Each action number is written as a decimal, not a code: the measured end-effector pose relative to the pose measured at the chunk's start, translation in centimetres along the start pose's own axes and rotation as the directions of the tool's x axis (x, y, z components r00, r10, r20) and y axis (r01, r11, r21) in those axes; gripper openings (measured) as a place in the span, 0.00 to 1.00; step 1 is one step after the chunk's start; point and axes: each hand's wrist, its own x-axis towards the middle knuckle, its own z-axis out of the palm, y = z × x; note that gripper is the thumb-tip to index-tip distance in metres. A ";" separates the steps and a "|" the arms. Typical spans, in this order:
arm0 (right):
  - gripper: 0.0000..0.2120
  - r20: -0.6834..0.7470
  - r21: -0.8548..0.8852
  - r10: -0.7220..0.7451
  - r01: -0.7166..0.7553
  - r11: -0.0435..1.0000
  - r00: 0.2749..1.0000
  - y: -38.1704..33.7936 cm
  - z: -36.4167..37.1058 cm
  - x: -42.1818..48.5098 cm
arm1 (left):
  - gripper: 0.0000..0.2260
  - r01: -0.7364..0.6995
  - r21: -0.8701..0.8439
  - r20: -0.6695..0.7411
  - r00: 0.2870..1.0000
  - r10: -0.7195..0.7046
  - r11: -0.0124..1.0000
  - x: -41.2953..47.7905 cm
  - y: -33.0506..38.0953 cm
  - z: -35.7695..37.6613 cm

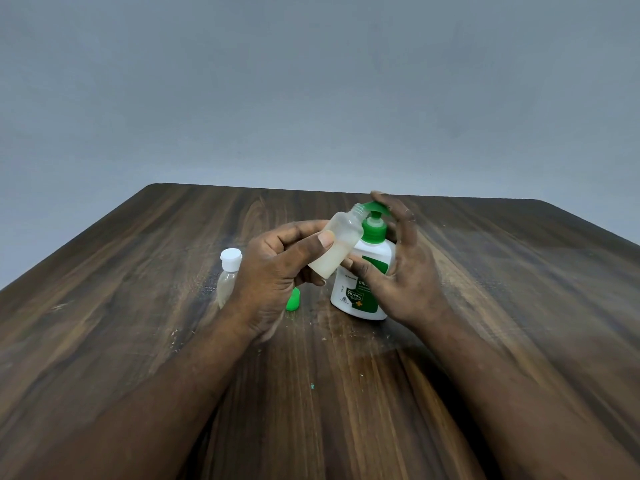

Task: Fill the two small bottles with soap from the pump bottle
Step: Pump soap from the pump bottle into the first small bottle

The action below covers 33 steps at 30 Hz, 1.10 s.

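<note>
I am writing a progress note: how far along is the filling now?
Looks done: the capped small bottle stands closed, pale liquid inside. In hand: the left hand tilts the open small bottle, partly filled, to the spout of the pump bottle; the right hand rests on its pump. Left: top it up, fit the green cap.

The lower right of the small clear bottle with the white flip cap (227, 282) and most of the small green cap (293, 301) are hidden behind the left hand (273, 271). The green label of the white pump bottle (341, 289) is partly covered by the thumb of the right hand (408, 271) and by the frosted small bottle (341, 244), and its fine print is too small to be read. The dark wooden counter (138, 271) and both forearms are cut off by the edges of the view.
</note>
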 end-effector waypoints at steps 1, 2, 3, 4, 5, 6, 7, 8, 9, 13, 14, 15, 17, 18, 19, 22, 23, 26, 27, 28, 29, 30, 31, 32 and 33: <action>0.41 -0.002 0.005 -0.002 0.002 1.000 1.000 0.0 0.0 0.0 | 0.15 -0.002 -0.003 0.001 1.000 0.002 1.000 0.0 0.0 0.0; 0.41 -0.003 0.010 -0.002 0.002 1.000 1.000 0.0 0.0 0.0 | 0.15 -0.003 -0.004 0.003 1.000 0.003 1.000 0.0 0.0 0.0; 0.40 -0.001 0.016 0.001 -0.001 1.000 1.000 0.0 0.0 0.1 | 0.15 -0.004 -0.005 0.004 1.000 0.004 1.000 0.0 0.0 0.1; 0.39 -0.001 0.022 0.003 -0.003 1.000 1.000 0.0 0.1 0.1 | 0.15 -0.004 -0.005 0.004 1.000 0.004 1.000 0.0 0.0 0.1; 0.39 -0.002 0.027 0.002 -0.002 1.000 1.000 0.0 0.1 0.1 | 0.15 -0.002 -0.005 0.005 1.000 0.002 1.000 0.0 0.0 0.1; 0.38 -0.004 0.027 -0.002 0.002 1.000 1.000 0.0 0.1 0.2 | 0.15 -0.001 -0.003 0.005 1.000 0.001 1.000 0.0 0.0 0.0; 0.38 -0.006 0.021 -0.008 0.008 1.000 1.000 0.0 0.1 0.2 | 0.15 0.001 0.002 0.005 1.000 -0.001 1.000 -0.1 0.0 0.0; 0.37 -0.008 0.016 -0.013 0.013 1.000 1.000 0.0 0.1 0.2 | 0.15 0.002 0.005 0.005 1.000 -0.002 1.000 -0.1 0.0 0.0; 0.37 -0.010 0.016 -0.015 0.015 1.000 1.000 -0.1 0.1 0.1 | 0.15 0.006 0.001 0.005 1.000 -0.006 1.000 -0.1 0.0 0.0; 0.38 -0.007 0.013 0.001 -0.001 1.000 1.000 -0.1 0.2 0.1 | 0.13 0.015 -0.019 0.013 1.000 -0.015 1.000 -0.1 0.1 0.0; 0.38 -0.003 0.005 0.005 -0.005 1.000 1.000 -0.1 0.2 0.1 | 0.13 0.016 -0.024 0.014 1.000 -0.015 1.000 -0.1 0.1 0.1; 0.39 0.000 -0.005 0.005 -0.005 1.000 1.000 -0.2 0.2 0.0 | 0.13 0.017 -0.029 0.013 1.000 -0.016 0.999 -0.2 0.1 0.1; 0.40 0.002 -0.020 -0.001 0.001 1.000 1.000 -0.1 0.1 0.0 | 0.13 0.019 -0.037 0.008 1.000 -0.019 0.999 -0.1 0.2 0.2; 0.41 0.002 -0.023 -0.002 0.002 1.000 1.000 -0.1 0.0 0.0 | 0.13 0.019 -0.040 0.007 1.000 -0.019 0.999 -0.1 0.2 0.2; 0.41 0.001 -0.024 0.001 -0.001 1.000 1.000 -0.1 0.0 0.0 | 0.13 0.019 -0.041 0.009 1.000 -0.019 0.999 -0.1 0.3 0.2; 0.39 -0.001 -0.009 -0.001 0.001 1.000 1.000 -0.1 0.0 0.1 | 0.12 0.023 -0.046 0.015 1.000 -0.022 0.999 -0.2 0.3 0.3; 0.38 -0.004 0.000 -0.008 0.008 1.000 1.000 -0.1 0.1 0.2 | 0.13 0.025 -0.046 0.012 1.000 -0.025 0.999 -0.3 0.4 0.3; 0.36 -0.012 0.010 -0.010 0.010 1.000 1.000 0.0 0.2 0.2 | 0.16 0.036 -0.035 0.005 0.999 -0.036 0.999 -0.4 0.4 0.3; 0.36 -0.011 0.007 -0.006 0.006 1.000 1.000 0.0 0.2 0.1 | 0.16 0.038 -0.034 0.005 0.999 -0.038 0.999 -0.4 0.4 0.3; 0.37 -0.011 0.001 -0.001 0.001 1.000 1.000 0.0 0.2 0.1 | 0.15 0.037 -0.037 0.006 0.999 -0.036 0.999 -0.4 0.3 0.3; 0.38 -0.012 -0.007 0.005 -0.005 1.000 1.000 -0.1 0.1 0.0 | 0.14 0.035 -0.043 0.010 0.999 -0.034 0.998 -0.4 0.3 0.3; 0.38 -0.011 -0.015 0.011 -0.012 1.000 1.000 -0.1 0.1 0.0 | 0.14 0.033 -0.049 0.014 0.999 -0.032 0.998 -0.3 0.3 0.3; 0.39 -0.007 -0.020 0.016 -0.016 1.000 1.000 0.0 0.1 -0.1 | 0.14 0.031 -0.056 0.017 0.999 -0.030 0.998 -0.3 0.3 0.3; 0.40 -0.003 -0.024 0.018 -0.018 1.000 1.000 0.0 0.1 -0.1 | 0.15 0.030 -0.062 0.019 0.999 -0.029 0.998 -0.3 0.3 0.4; 0.40 -0.001 -0.025 0.016 -0.016 1.000 1.000 0.0 0.0 -0.1 | 0.16 0.032 -0.064 0.019 0.999 -0.031 0.997 -0.3 0.3 0.4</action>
